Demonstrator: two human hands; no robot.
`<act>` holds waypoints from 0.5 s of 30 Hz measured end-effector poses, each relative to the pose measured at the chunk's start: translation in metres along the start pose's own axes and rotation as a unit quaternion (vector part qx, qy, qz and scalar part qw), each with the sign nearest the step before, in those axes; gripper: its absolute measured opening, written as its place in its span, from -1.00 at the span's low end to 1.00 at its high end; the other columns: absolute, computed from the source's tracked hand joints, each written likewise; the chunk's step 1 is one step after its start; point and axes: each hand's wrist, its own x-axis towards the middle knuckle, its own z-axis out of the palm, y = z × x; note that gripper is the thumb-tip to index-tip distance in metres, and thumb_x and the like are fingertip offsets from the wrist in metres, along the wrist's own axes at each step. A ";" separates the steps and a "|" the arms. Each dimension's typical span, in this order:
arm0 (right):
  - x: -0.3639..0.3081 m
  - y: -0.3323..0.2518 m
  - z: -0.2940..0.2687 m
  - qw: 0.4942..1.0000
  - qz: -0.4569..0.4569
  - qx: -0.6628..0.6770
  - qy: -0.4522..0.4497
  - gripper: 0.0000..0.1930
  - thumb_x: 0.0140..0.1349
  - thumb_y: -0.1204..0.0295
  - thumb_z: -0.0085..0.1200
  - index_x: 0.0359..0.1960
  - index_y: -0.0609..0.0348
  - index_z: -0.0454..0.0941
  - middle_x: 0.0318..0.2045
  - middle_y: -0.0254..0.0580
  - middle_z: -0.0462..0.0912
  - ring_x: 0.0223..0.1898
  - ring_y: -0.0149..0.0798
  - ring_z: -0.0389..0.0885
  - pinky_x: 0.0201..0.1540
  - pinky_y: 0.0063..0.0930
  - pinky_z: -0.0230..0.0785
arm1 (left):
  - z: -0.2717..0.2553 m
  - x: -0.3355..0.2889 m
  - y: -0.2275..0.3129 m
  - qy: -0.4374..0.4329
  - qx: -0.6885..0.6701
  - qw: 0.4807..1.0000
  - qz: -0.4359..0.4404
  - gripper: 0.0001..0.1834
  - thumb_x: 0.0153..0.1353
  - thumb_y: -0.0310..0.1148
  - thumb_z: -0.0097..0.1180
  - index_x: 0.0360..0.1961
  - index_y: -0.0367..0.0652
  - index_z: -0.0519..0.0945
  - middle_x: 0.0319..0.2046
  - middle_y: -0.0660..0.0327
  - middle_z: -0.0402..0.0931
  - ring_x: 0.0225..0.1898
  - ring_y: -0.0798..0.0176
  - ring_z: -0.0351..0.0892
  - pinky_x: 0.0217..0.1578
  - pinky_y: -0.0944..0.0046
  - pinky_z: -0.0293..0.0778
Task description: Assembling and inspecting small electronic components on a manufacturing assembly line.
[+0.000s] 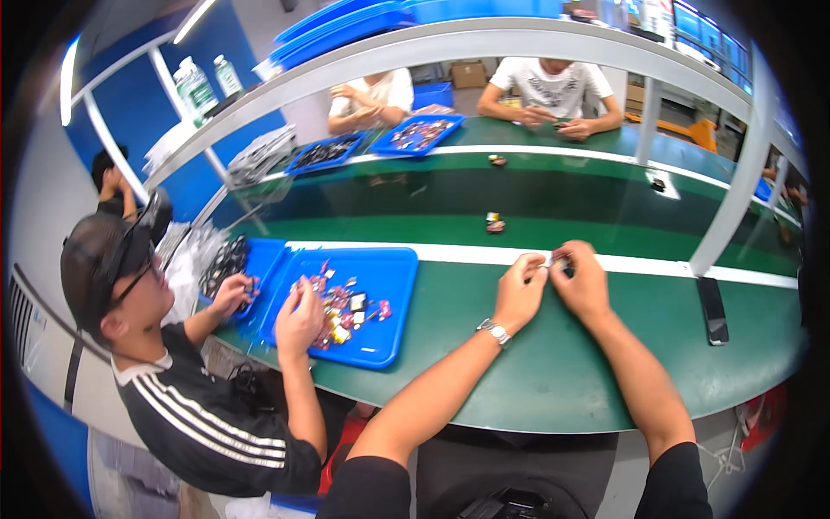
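Observation:
My left hand (520, 292), with a silver watch on its wrist, is closed in a pinch at the far edge of the green bench, near the white strip. Close beside it, my right hand (582, 281) curls its fingers round a small dark part (567, 266), mostly hidden by them. A tiny pale bit shows where the fingertips of both hands meet; its kind cannot be made out. Just beyond the hands, a small black, yellow and red part (494, 223) lies on the dark green conveyor belt (415, 208).
A blue tray (399, 320) of small mixed parts stands to my left, where a co-worker in black (199, 406) handles pieces. A black phone (713, 311) lies at right. White posts and a rail frame the belt; two people sit across it, near another parts tray (454, 127).

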 end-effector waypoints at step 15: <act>0.066 0.027 0.008 0.984 -0.025 -0.172 0.041 -0.62 0.08 0.37 0.32 -0.06 0.17 0.59 -0.06 -0.06 0.64 0.00 -0.03 0.57 0.03 -0.20 0.44 | 0.001 -0.009 0.022 -0.075 0.204 0.976 0.030 -0.89 0.14 -0.44 0.09 -0.37 -0.24 0.60 -0.57 0.08 0.59 -0.47 0.01 0.60 -0.38 0.05 0.48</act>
